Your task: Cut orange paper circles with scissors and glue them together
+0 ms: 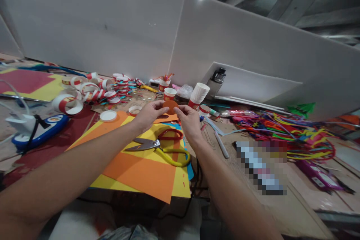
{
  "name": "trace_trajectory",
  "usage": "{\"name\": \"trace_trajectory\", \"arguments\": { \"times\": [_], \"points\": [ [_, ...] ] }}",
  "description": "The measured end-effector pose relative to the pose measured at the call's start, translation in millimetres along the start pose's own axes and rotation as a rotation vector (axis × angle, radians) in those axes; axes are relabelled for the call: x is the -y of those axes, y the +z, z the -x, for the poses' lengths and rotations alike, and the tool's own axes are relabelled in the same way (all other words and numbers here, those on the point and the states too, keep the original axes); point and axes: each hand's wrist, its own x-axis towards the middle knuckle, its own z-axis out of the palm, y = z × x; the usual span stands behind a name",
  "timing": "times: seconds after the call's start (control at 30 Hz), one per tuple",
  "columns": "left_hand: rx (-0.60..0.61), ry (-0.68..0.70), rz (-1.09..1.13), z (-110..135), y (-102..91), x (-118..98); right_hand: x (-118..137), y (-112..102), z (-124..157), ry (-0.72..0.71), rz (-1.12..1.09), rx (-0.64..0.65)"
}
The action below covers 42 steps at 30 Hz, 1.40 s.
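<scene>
Between my two hands is a round orange paper disc (170, 107), upright and facing me. My left hand (150, 115) pinches its left edge with thumb and fingers. On the right edge, my right hand (189, 120) grips it the same way. Below them lie open scissors (157, 144) with one red and one yellow handle. They rest on yellow paper (150, 133) and orange paper (140, 174). A paper cup (170, 93) stands just behind the disc, and a stack of paper cups (199, 94) leans to its right.
Cut cup rings (90, 92) pile up at the left, near a blue-and-white power strip (42, 131). Colourful pipe cleaners (284, 131) spread across the right side. A dark bottle (216, 84) stands by the grey partition (140, 26). A pixelated object lies at the right.
</scene>
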Motion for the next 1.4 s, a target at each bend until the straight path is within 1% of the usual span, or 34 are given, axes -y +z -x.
{"name": "trace_trajectory", "arguments": {
  "times": [0.1,0.2,0.4,0.53,0.67,0.73,0.87,0.93,1.0,1.07,1.1,1.17,1.23,1.27,1.33,1.4],
  "points": [
    [-0.078,0.045,-0.132,1,-1.1,-3,4,1,2,0.004,0.012,-0.018],
    [-0.104,0.075,-0.197,1,-2.0,-5,7,1,4,0.003,0.015,-0.028],
    [-0.077,0.100,-0.265,0,-3.7,-5,9,2,6,0.027,-0.001,-0.041],
    [-0.083,0.100,-0.298,1,-3.8,-5,9,2,6,0.014,0.025,-0.050],
    [-0.064,0.119,-0.277,0,-3.6,-5,5,1,5,0.002,0.058,-0.047],
    [-0.062,0.106,-0.258,0,-3.8,-4,0,1,4,-0.030,0.069,-0.028],
    [-0.061,0.098,-0.198,-1,-3.8,-2,-7,1,3,-0.137,0.108,0.049],
    [-0.084,0.083,-0.146,0,-2.5,-1,-9,-1,3,-0.222,0.177,0.009],
    [-0.102,-0.002,-0.074,1,-0.1,-1,-9,-4,3,-0.393,0.294,-0.080],
    [-0.074,-0.135,0.010,3,2.3,-1,-9,-8,3,-0.597,0.447,-0.137],
    [-0.045,-0.187,0.047,4,3.0,-1,-10,-10,3,-0.681,0.522,-0.137],
    [-0.002,-0.207,0.076,3,2.7,0,-9,-13,3,-0.766,0.628,-0.102],
    [-0.003,-0.144,0.055,2,-0.2,1,-9,-13,2,-0.766,0.637,-0.075],
    [-0.021,-0.106,0.038,0,-2.3,1,-9,-13,2,-0.736,0.600,-0.073],
    [-0.065,-0.053,0.016,-3,-6.5,2,-9,-11,2,-0.602,0.450,-0.068],
    [-0.082,-0.030,0.002,-4,-9.1,2,-10,-8,1,-0.404,0.270,-0.015]
  ]
}}
